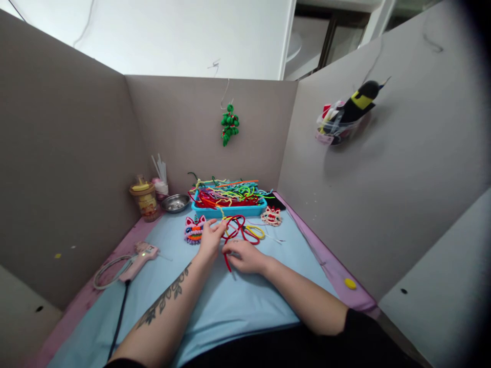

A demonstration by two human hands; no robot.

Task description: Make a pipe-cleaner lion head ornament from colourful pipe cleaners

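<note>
A looped red cord (241, 221) lies between my hands above the blue cloth. My left hand (211, 238) is closed, with the fingertips pinched on the cord's left side. Nearer to me, my right hand (245, 256) is closed on the same cord, and a short red end hangs below its fingers. Scissors with yellow handles (258, 232) lie just behind the cord, partly covered by it. A multicoloured knotted animal head (195, 231) with pink ears sits left of my left hand. Behind the scissors, to the right, is a cream and red one (271, 216).
A blue tray (230, 211) heaped with coloured cords stands at the back. On the left are a pink glue gun (140, 260) with its cable, a metal bowl (175, 203) and a lidded cup (146, 200). Grey panels (184, 133) enclose the table; a green ornament (230, 124) hangs behind.
</note>
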